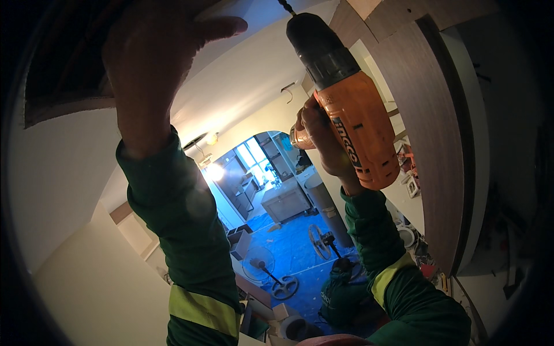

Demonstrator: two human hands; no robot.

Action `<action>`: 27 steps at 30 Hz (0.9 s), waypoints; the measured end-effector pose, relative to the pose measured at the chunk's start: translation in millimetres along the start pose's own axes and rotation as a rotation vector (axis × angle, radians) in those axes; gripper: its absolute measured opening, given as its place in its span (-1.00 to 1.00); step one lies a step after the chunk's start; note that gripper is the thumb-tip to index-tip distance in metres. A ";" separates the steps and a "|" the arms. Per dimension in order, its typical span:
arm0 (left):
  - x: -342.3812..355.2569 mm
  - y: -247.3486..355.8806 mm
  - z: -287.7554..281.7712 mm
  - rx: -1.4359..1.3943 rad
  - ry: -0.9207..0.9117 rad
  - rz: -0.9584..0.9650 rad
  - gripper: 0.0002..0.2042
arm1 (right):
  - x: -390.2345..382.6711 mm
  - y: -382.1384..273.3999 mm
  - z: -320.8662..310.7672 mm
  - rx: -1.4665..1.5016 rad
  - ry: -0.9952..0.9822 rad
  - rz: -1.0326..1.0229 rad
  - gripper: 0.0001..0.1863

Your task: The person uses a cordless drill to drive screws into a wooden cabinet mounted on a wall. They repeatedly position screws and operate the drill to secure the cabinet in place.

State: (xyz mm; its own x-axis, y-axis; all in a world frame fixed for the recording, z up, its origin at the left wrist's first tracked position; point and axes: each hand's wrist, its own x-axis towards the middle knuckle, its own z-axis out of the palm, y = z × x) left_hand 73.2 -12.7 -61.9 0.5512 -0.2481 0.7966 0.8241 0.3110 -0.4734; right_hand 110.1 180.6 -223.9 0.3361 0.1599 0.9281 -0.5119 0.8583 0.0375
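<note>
My right hand (pixel 326 135) is wrapped around the handle of an orange and black power drill (pixel 360 127). The drill points upward, and a dark twist bit (pixel 286 7) sticks out of its chuck toward the ceiling. Raised at the upper left, my left hand (pixel 153 60) is beside a dark opening (pixel 63 63) in the ceiling. Its thumb is stretched out to the right against the pale ceiling panel (pixel 242 55). The other fingers run into shadow and past the top edge, so whether they press on the panel cannot be made out.
A wood-grain panel (pixel 418 115) stands close on the right. A lit bulb (pixel 214 171) hangs ahead. Below, a person in green (pixel 340 297) is low on blue floor sheeting (pixel 288 245), near two fans, one a pedestal fan (pixel 259 265). A large grey box (pixel 285 202) stands farther off.
</note>
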 end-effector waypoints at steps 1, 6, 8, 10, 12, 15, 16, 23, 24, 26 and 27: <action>0.1 0.7 -0.5 -0.002 0.000 0.000 -0.20 | 1.1 1.6 -0.5 -0.023 -0.013 -0.002 -0.78; 1.2 1.9 -3.1 -0.031 0.004 0.004 -0.22 | 3.1 -7.3 0.2 -0.225 -0.011 -0.072 -0.77; 1.7 2.0 -3.9 -0.040 0.003 0.002 -0.22 | 4.2 -13.9 2.3 -0.315 0.013 -0.058 -0.76; 2.0 2.5 -4.2 -0.056 0.003 0.000 -0.23 | 5.6 -19.0 3.9 -0.358 0.043 -0.048 -0.76; 2.5 2.7 -4.5 -0.086 -0.011 0.008 -0.23 | 5.9 -22.1 3.2 -0.318 0.045 -0.060 -0.76; 3.1 1.5 -5.0 -0.082 0.011 0.032 -0.23 | 6.2 -19.9 0.9 -0.312 -0.017 -0.089 -0.76; 3.8 -0.2 -5.3 -0.093 0.007 0.034 -0.23 | 5.8 -18.4 -1.0 -0.326 -0.018 -0.089 -0.76; 4.0 -5.8 -1.0 -0.125 0.059 0.105 -0.24 | 4.5 -1.7 -10.6 -0.479 0.033 -0.063 -0.76; 4.6 -4.4 1.6 -0.101 0.087 0.103 -0.24 | 4.5 -1.6 -12.6 -0.477 0.016 -0.086 -0.75; 2.4 -3.2 3.6 -0.092 0.071 0.064 -0.24 | 5.9 -3.3 -16.3 -0.487 -0.006 -0.130 -0.74; 0.0 -3.4 3.5 -0.109 0.026 0.028 -0.24 | 7.3 -5.6 -18.1 -0.496 -0.013 -0.151 -0.73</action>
State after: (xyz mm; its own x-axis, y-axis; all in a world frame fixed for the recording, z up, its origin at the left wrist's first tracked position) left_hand 69.9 -10.6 -59.0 0.5765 -0.2652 0.7729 0.8167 0.2171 -0.5346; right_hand 129.7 185.8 -224.0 0.3658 0.0126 0.9306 -0.0205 0.9998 -0.0055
